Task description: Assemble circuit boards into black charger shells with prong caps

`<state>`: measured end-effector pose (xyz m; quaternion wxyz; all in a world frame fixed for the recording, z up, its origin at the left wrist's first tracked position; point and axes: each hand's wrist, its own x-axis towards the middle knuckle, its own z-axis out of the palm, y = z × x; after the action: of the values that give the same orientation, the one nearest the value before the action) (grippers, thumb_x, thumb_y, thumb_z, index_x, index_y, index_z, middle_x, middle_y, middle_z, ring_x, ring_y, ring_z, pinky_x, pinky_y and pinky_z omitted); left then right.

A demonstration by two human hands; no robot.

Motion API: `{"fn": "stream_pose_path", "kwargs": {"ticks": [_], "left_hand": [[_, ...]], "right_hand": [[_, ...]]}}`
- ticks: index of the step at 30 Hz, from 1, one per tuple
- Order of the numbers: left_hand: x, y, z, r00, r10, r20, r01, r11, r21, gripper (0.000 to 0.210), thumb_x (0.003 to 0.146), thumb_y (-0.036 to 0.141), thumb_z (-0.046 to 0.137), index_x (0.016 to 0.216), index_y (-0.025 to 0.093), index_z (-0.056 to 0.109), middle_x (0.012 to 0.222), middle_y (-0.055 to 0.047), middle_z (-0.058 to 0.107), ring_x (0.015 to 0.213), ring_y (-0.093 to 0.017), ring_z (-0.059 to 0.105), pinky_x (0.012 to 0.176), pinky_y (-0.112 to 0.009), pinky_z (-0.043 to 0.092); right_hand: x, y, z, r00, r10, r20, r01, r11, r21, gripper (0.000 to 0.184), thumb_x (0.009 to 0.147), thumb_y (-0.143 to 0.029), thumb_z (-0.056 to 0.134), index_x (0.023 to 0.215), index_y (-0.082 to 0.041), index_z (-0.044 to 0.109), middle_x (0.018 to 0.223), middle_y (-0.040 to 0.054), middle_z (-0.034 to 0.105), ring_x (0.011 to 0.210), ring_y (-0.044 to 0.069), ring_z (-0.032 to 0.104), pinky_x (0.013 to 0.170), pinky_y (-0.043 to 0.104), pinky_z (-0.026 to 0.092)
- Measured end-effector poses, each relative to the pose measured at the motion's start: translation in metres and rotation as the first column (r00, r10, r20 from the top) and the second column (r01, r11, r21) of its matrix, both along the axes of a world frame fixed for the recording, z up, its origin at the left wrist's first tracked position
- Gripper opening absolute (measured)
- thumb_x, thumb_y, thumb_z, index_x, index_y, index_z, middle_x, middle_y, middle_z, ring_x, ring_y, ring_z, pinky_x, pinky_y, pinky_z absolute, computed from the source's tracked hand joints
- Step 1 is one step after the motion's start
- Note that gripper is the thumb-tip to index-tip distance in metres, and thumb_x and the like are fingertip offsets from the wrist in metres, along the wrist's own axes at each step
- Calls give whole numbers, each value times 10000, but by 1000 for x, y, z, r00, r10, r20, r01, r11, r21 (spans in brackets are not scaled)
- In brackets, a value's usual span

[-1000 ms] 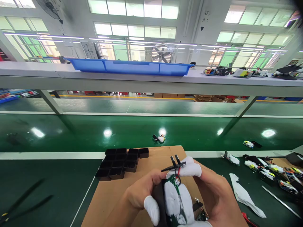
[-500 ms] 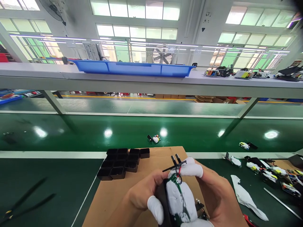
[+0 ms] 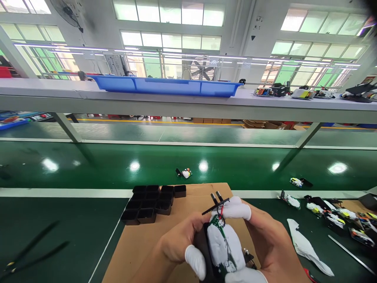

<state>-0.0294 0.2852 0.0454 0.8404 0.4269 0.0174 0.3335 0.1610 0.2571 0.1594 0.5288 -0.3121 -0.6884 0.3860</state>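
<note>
Both of my hands hold an opened power adapter above the cardboard sheet (image 3: 138,247). Its green circuit board (image 3: 216,223) carries a thick white filler (image 3: 225,245). My left hand (image 3: 182,243) is closed on the black case (image 3: 203,243) along the left side, thumb in a white finger cot. My right hand (image 3: 265,239) closes round the board's right side, with white-cotted fingers at the top and bottom. At the top, a tilted black plate (image 3: 216,206) bears two prongs, and thin red and black wires run from it to the board. Some fingers are hidden behind the adapter.
Black open boxes (image 3: 147,214) stand in rows at the sheet's back left. Tweezers (image 3: 35,247) lie far left. Opened adapters (image 3: 335,218), a white cloth strip (image 3: 308,245) and a metal strip (image 3: 350,253) lie right. Beyond runs a green belt (image 3: 97,165); a blue tray (image 3: 167,86) sits overhead.
The small assemblies on the green belt have shifted left. My hands and the adapter have barely moved, tilting only slightly.
</note>
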Motion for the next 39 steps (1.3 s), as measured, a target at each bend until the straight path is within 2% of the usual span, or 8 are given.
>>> {"fn": "stream_pose_path", "kwargs": {"ticks": [5,13,18,24,31,34,37,39], "left_hand": [[3,5,-4,1000,-19,16,18,998,55,966,432,613,1091,1222,139,799,942,-103,815,788,-245,777,769,-306,610],[-1,-1,17,999,3,-44,-4,999,-45,940,439,545,1110,1235,140,818,1005,-90,789,649,-111,616,686,-237,554],[0,-1,24,998,62,-29,-63,998,-13,909,391,476,1136,1178,144,827,902,-47,769,616,-87,559,615,-192,492],[-2,-3,33,995,61,-74,-62,998,-21,847,411,470,1135,1131,160,813,933,-61,796,729,-173,719,649,-216,511],[-7,-9,36,987,150,-63,-149,989,24,805,447,412,1140,1140,184,799,973,-58,792,835,-197,753,738,-246,564],[-21,-12,50,967,249,-57,-247,968,43,782,486,372,1133,1172,208,794,995,-58,790,888,-223,767,856,-328,619],[-51,-18,79,910,405,-92,-394,912,114,656,581,265,1101,1164,228,801,1012,-45,789,944,-237,781,894,-344,635],[-76,-22,99,834,536,-132,-507,838,201,493,687,236,1049,1123,223,818,1036,-44,798,997,-241,779,891,-324,641]], "right_hand": [[5,-10,-4,1000,-12,15,12,1000,13,517,658,-388,1035,1139,-326,857,1072,68,845,959,360,820,923,451,690],[16,-8,-25,1000,-21,14,20,999,40,733,546,-410,1089,1224,-343,817,1135,74,832,934,346,822,815,381,707],[17,-11,-24,998,-8,61,7,1000,19,658,702,-360,1025,1307,-340,769,1204,71,817,1031,341,809,905,392,697],[14,-8,-21,995,41,87,-45,998,39,602,798,-403,944,1358,-332,733,1237,89,777,1094,351,779,950,424,677],[2,-14,-25,987,-18,160,-15,979,202,547,929,-467,808,1444,-329,685,1294,125,740,1116,376,739,927,478,654],[-11,-1,-28,995,-49,84,23,960,280,536,999,-583,713,1436,-275,676,1263,142,725,1127,366,705,953,493,609],[-41,42,-32,994,-111,-7,109,957,270,496,1114,-635,473,1285,-248,733,1170,117,736,1114,327,698,973,477,575],[-74,82,-35,979,-139,150,105,971,214,422,1142,-574,475,1201,-250,739,1103,80,756,1047,282,716,934,448,591]]}}
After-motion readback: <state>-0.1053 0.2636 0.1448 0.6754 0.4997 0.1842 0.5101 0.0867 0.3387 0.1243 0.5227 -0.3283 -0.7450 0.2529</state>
